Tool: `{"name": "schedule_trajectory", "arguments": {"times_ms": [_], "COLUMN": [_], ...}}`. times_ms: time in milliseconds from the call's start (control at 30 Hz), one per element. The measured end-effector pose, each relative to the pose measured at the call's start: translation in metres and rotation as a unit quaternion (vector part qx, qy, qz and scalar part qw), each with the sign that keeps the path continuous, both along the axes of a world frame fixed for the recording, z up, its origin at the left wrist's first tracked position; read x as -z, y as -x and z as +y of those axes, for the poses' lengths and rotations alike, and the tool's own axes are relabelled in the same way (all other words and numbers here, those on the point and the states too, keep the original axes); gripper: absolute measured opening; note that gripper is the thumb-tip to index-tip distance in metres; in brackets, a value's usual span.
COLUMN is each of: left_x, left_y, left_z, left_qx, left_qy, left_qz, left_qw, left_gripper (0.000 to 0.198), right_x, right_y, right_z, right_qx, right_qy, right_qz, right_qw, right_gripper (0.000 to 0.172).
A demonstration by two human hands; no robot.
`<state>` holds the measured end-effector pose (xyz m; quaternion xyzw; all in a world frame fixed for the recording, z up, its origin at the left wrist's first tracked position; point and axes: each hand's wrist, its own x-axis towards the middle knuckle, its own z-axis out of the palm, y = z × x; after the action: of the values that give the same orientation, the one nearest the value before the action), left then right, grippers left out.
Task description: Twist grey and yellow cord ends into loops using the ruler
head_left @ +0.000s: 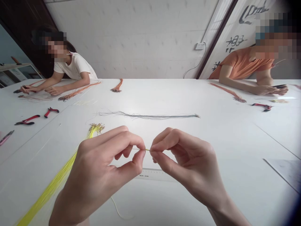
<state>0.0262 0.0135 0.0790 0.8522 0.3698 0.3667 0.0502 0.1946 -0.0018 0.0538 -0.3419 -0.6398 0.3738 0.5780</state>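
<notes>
My left hand (101, 163) and my right hand (185, 163) face each other above the white table (211, 141). Each pinches a short yellow wire (147, 149) between thumb and forefinger, and the fingertips nearly meet around it. A long bundle of yellow wires (58, 179) runs beneath my left hand, its small gold-coloured ends (96, 128) fanned out just beyond the knuckles. A clear ruler (152, 174) lies under the gap between my hands, partly hidden by them.
A grey wire bundle (150, 115) lies ahead. Red-handled pliers (27, 120) and a pink-handled cutter (6, 137) sit at left. Across the table, two seated co-workers (72, 67) (242, 66) handle items near orange wire bundles (227, 91). A paper sheet (284, 171) lies at right.
</notes>
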Motion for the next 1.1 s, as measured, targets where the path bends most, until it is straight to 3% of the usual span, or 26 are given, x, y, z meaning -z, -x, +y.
{"name": "schedule_trajectory", "arguments": {"times_ms": [233,467,600,1100], "left_x": [-0.0029,-0.0039,-0.0030,-0.0032], "left_y": [0.0001,-0.0005,-0.0004,-0.0005], "left_z": [-0.0011,-0.0012,0.0002,-0.0003], "left_qx": [0.005,0.014,0.020,0.006], "left_qy": [0.011,-0.002,-0.018,-0.022], "left_qz": [-0.006,-0.015,-0.022,-0.015], "left_qw": [1.000,1.000,0.999,1.000], "left_gripper": [0.016,0.016,0.016,0.016], "right_x": [0.0027,-0.0023,-0.0027,-0.0011], "right_y": [-0.0016,-0.0055,-0.0069,-0.0052], "right_z": [-0.0027,0.0017,0.0043,0.0023], "right_qx": [0.014,-0.036,-0.087,-0.107], "right_qy": [-0.064,0.093,0.170,0.193], "right_qz": [-0.032,0.043,0.059,0.113], "right_qw": [0.997,0.994,0.980,0.969], "right_gripper": [0.019,0.005,0.007,0.012]}}
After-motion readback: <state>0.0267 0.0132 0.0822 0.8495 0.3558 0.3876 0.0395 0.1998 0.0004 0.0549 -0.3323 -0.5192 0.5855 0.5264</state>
